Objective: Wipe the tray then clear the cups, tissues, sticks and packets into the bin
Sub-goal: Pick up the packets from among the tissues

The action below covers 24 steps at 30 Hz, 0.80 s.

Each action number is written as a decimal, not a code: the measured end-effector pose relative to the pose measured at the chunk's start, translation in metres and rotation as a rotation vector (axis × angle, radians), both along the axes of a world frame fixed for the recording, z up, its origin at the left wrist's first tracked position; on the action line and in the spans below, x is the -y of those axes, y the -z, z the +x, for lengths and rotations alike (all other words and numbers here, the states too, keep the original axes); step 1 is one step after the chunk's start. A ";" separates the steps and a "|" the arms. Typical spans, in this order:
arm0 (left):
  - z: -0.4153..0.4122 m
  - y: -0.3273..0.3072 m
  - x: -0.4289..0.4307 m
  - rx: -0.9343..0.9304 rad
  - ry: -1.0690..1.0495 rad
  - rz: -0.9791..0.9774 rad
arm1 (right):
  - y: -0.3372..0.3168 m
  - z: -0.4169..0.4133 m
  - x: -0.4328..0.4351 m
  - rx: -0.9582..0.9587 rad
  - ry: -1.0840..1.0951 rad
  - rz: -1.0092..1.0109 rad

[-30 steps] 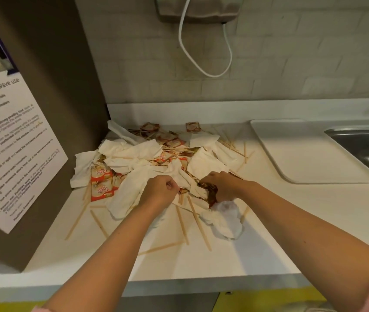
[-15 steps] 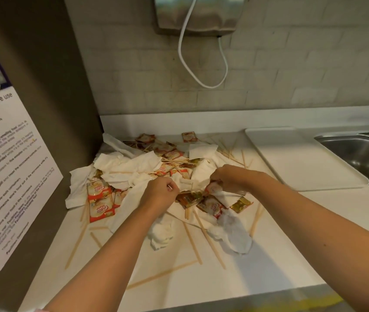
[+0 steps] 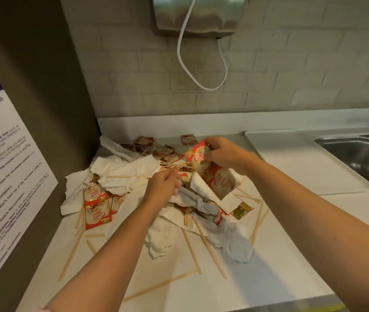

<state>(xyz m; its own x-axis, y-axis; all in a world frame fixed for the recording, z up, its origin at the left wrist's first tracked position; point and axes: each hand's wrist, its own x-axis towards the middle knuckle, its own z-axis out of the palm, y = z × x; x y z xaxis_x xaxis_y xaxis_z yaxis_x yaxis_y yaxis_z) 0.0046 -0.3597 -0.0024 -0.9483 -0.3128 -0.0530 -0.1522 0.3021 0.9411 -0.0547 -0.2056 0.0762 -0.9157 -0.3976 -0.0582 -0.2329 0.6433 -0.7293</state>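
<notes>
A heap of white tissues point(image 3: 125, 170), red creamer packets point(image 3: 95, 200) and wooden stir sticks point(image 3: 192, 248) covers the white counter. My right hand point(image 3: 222, 152) pinches a strip of joined red packets point(image 3: 212, 174) and holds it lifted above the heap, its lower end resting in a folded tissue point(image 3: 222, 199). My left hand point(image 3: 163, 185) sits on the middle of the heap, fingers curled around a crumpled tissue point(image 3: 192, 199). The white tray point(image 3: 303, 161) lies bare on the right. No cups or bin are in view.
A brown cabinet side with a printed notice point(image 3: 5, 176) stands at the left. A steel sink point(image 3: 363, 158) sits at the far right beyond the tray. A dispenser with a white cord point(image 3: 192, 52) hangs on the tiled wall.
My right hand has risen from the heap, pulling up the strip of red packets. My left hand has shifted slightly forward on the tissues. The camera has tilted upward.
</notes>
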 end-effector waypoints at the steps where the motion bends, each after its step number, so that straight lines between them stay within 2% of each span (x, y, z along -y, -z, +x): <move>1: -0.002 -0.003 -0.003 0.010 0.008 0.079 | 0.002 -0.001 0.004 0.079 -0.003 -0.100; 4: -0.006 -0.008 -0.010 0.047 0.068 0.236 | 0.010 -0.008 0.021 0.226 0.012 -0.292; 7: -0.011 -0.010 -0.010 0.023 -0.003 0.387 | 0.022 -0.020 0.035 0.313 0.008 -0.404; 11: -0.017 -0.007 0.003 0.034 -0.133 0.377 | 0.035 -0.034 0.044 0.378 -0.033 -0.497; 14: -0.018 -0.004 0.013 0.025 -0.216 0.430 | 0.058 -0.053 0.049 0.298 0.019 -0.350; 19: -0.016 -0.003 0.024 0.017 -0.279 0.453 | 0.096 -0.075 0.059 0.105 0.000 0.264; 21: -0.017 -0.002 0.029 0.031 -0.303 0.424 | 0.100 -0.075 0.061 0.062 -0.026 0.357; 24: -0.016 -0.002 0.034 0.055 -0.326 0.378 | 0.104 -0.076 0.065 0.075 -0.015 0.351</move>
<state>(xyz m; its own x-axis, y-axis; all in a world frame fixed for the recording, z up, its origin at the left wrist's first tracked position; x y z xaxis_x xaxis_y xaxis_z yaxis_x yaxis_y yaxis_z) -0.0111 -0.3934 -0.0004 -0.7969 -0.5419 -0.2671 -0.2347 -0.1296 0.9634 -0.1302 -0.2704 -0.0274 -0.8977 -0.3551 -0.2608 -0.1984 0.8544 -0.4803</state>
